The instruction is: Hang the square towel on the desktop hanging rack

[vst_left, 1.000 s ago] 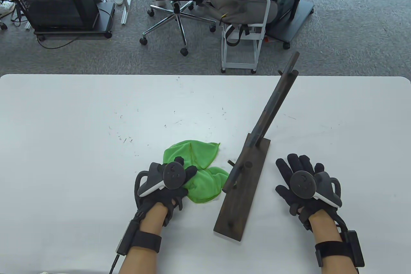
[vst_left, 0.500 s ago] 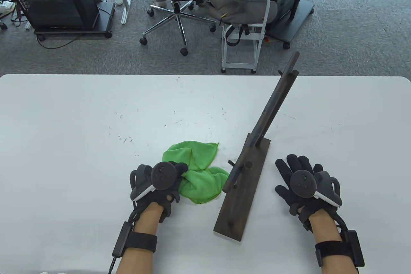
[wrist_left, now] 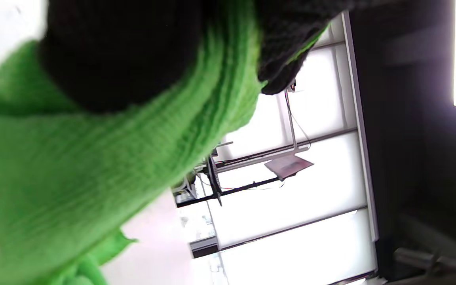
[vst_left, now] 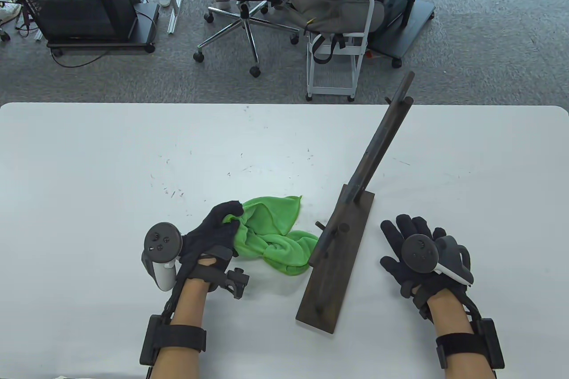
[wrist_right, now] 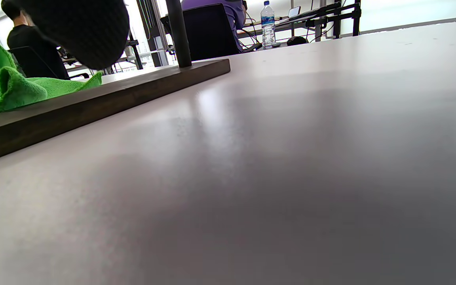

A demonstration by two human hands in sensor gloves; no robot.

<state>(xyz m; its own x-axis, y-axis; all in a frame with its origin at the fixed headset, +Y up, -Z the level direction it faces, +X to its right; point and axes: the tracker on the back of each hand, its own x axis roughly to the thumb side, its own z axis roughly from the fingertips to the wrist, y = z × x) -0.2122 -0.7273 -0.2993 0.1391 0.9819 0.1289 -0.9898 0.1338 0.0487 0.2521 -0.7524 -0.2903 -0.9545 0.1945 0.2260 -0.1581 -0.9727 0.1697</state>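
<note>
Fingers of the left hand [vst_left: 213,232] are clamping a bunched edge of the green towel [vst_left: 271,232], which is trailing across the white table [vst_left: 89,165] to the rack's [vst_left: 335,259] base. Right hand [vst_left: 411,250] is lying flat beside the rack, fingers spread, gripping nothing.

Left hand [vst_left: 213,232] curled, seemingly clenched; right hand [vst_left: 411,248] flat, fingers spread.

The white table [vst_left: 111,165] carries a green towel [vst_left: 275,237] and a dark wooden rack [vst_left: 335,259].
</note>
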